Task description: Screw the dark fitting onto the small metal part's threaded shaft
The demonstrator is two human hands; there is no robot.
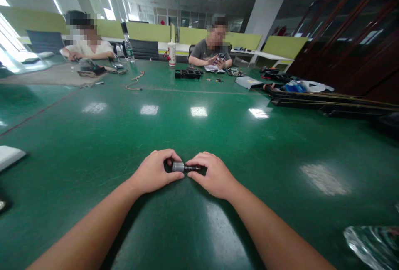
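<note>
A short silver metal cylinder with a dark, thin shaft (178, 167) lies level, close to the green tabletop (199, 135). My left hand (155, 171) has its thumb and fingers closed around the silver cylinder end. From the other side, my right hand (215, 174) pinches the dark shaft between thumb and fingers. The fingertips of both hands come near each other at the middle of the piece. Its exact kind is too small to make out, and the fingers partly cover both ends.
Across the table sit two people, one with a phone (220, 57). A black plastic part (188, 73), a white cup (171, 54), a water bottle (129, 49) and a cord (134, 81) stand or lie there. Long black bars (311, 100) lie right; a clear glass object (370, 241) is near right.
</note>
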